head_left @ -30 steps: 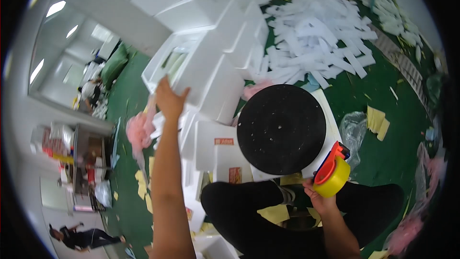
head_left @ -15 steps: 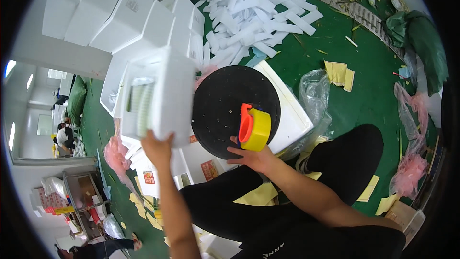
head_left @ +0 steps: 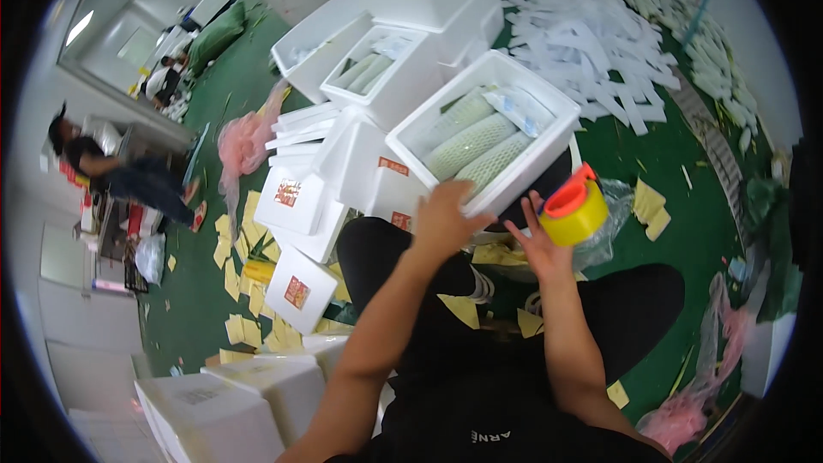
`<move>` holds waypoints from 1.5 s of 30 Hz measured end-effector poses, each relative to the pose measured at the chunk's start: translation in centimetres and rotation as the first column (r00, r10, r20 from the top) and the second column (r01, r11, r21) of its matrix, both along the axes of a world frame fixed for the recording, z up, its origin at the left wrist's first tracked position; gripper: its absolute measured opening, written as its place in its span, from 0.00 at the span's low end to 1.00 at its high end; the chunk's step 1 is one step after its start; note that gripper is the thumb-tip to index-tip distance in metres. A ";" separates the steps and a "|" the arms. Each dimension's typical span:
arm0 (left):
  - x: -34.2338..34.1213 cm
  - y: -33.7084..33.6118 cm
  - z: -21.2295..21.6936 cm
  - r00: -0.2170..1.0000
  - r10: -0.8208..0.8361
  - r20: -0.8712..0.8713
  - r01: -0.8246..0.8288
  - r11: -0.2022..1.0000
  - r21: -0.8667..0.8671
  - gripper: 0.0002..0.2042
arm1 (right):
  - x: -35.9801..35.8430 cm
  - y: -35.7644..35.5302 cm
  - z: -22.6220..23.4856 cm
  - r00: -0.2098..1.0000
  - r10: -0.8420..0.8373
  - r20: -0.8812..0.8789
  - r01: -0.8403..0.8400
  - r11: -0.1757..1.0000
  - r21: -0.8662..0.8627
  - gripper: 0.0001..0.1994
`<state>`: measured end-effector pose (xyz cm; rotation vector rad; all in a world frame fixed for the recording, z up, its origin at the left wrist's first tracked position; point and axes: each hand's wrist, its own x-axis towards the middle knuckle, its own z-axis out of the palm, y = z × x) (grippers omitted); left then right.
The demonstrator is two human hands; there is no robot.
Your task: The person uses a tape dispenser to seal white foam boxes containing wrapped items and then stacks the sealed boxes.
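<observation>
Head view: a white foam box (head_left: 533, 161) sits just right of upper centre, holding long green produce (head_left: 470, 147). Left hand (head_left: 447, 221) touches its near side, grip unclear; right hand (head_left: 546, 244), some fingers spread, holds a tape dispenser (head_left: 576, 210). Positioning seems underway; the next move calls for steadiness.

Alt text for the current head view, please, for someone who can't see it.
A person's left hand is at the near corner of an open white foam box holding net-wrapped green produce and a pale packet. The right hand, spread open, has a red-and-yellow tape dispenser against it.
</observation>
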<state>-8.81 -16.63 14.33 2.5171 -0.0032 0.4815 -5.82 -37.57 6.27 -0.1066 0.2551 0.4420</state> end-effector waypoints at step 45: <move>18.8 9.8 5.3 0.854 -0.071 -0.515 0.160 0.979 0.130 0.32 | -2.9 -2.7 -5.2 0.954 -0.175 -0.244 0.120 0.967 -0.224 0.16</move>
